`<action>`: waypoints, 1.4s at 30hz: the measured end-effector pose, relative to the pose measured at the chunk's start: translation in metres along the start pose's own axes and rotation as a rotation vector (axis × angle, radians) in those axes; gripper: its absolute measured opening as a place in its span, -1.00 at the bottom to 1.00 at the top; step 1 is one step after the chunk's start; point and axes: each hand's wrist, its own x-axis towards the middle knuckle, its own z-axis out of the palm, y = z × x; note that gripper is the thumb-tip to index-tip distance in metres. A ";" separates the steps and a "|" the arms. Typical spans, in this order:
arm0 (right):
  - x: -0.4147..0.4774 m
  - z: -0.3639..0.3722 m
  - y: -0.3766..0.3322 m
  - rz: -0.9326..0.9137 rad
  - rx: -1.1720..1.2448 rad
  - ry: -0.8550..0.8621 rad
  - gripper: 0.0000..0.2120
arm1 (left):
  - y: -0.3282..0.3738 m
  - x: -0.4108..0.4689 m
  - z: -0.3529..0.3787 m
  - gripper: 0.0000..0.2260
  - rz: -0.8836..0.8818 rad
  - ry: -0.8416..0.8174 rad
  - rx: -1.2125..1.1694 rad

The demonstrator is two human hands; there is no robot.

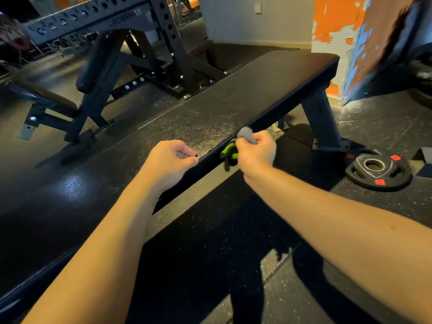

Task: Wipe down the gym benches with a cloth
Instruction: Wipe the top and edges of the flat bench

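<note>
My right grip (pixel 257 153) is clenched round a small grey cloth (pixel 245 133), whose bunched end pokes out above my knuckles, right at the near edge of the bench (pixel 233 99) and about halfway along it. The pad is black with a pebbled grain that shines under the light beside the cloth, and I can see no logo or lettering on it. My left grip (pixel 170 160) is curled over the same near edge, close to the right one, with thumb against forefinger. A tiny dark speck sits at the fingertips, and I cannot tell whether I am pinching anything there. Just under my right hand, below the pad's edge, hangs a green and black item (pixel 230 154) that I cannot identify. A black weight plate (pixel 378 171) lies flat on the speckled floor (pixel 210 242) near the bench's far leg. It has red labels on its rim, but their print is too small to read. Beyond the bench stands a perforated black rack (pixel 149 24). Pale block letters run along its crossbeam, seemingly upside down and blurred, so I cannot make out the brand. An incline bench (pixel 98 61) sits in front of the rack, and a pillar (pixel 332 24) with flaking orange and blue paint rises at the bench's far end.
</note>
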 end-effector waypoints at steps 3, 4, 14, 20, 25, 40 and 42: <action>0.012 -0.002 -0.004 0.009 0.021 0.088 -0.88 | -0.003 -0.006 0.000 -0.88 0.024 0.000 0.030; 0.008 0.002 -0.002 0.003 0.019 0.098 -0.87 | -0.005 -0.008 -0.001 -0.88 0.029 0.002 0.042; -0.060 0.034 0.024 -0.020 -0.050 -0.218 -0.83 | -0.017 -0.013 -0.010 -0.95 0.052 -0.001 0.047; -0.012 0.007 0.002 -0.045 0.002 0.010 -0.84 | -0.022 -0.023 -0.018 -0.94 0.055 -0.043 0.064; -0.052 0.034 0.025 -0.008 0.031 -0.049 -0.84 | -0.029 -0.031 -0.023 -0.95 0.023 -0.041 0.055; -0.064 -0.012 0.068 0.298 0.025 -0.606 -0.59 | -0.042 -0.104 0.048 -0.74 0.236 0.122 0.089; -0.061 -0.022 0.074 0.391 0.050 -0.661 -0.50 | -0.051 -0.111 0.066 -0.64 0.219 0.022 0.062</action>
